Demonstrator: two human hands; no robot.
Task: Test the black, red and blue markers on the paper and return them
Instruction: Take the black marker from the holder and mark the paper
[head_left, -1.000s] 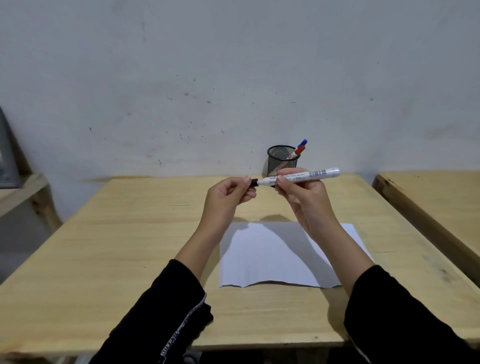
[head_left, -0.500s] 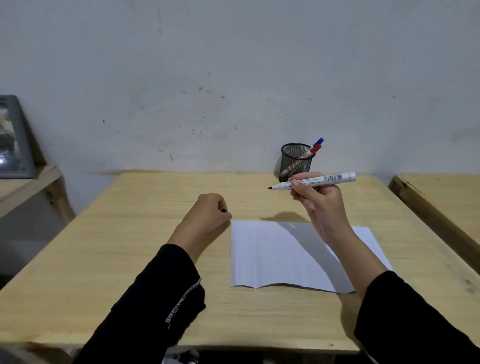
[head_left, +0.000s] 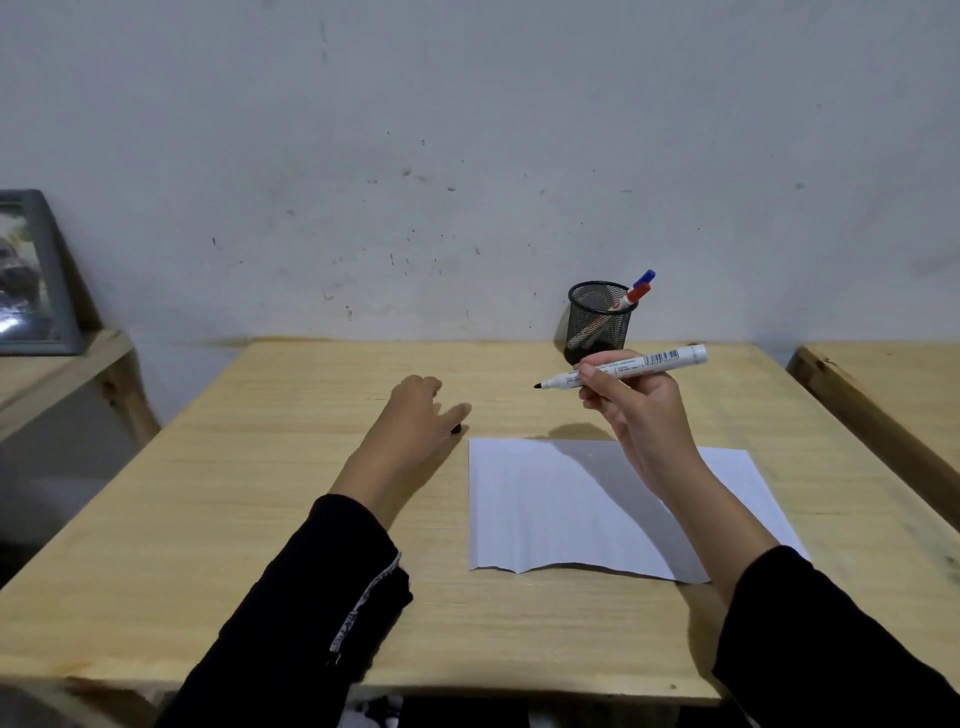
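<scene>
Above the paper (head_left: 571, 499), the right hand (head_left: 636, 410) grips a barcode-labelled black marker (head_left: 623, 367).

Uncapped black marker (head_left: 623, 368) held level above blank white paper (head_left: 566, 504).

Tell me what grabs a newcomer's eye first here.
The right hand holds an uncapped black marker in the air above the white paper. The left hand rests on the wooden table by a small black cap. A mesh cup stands at the back edge.
</scene>
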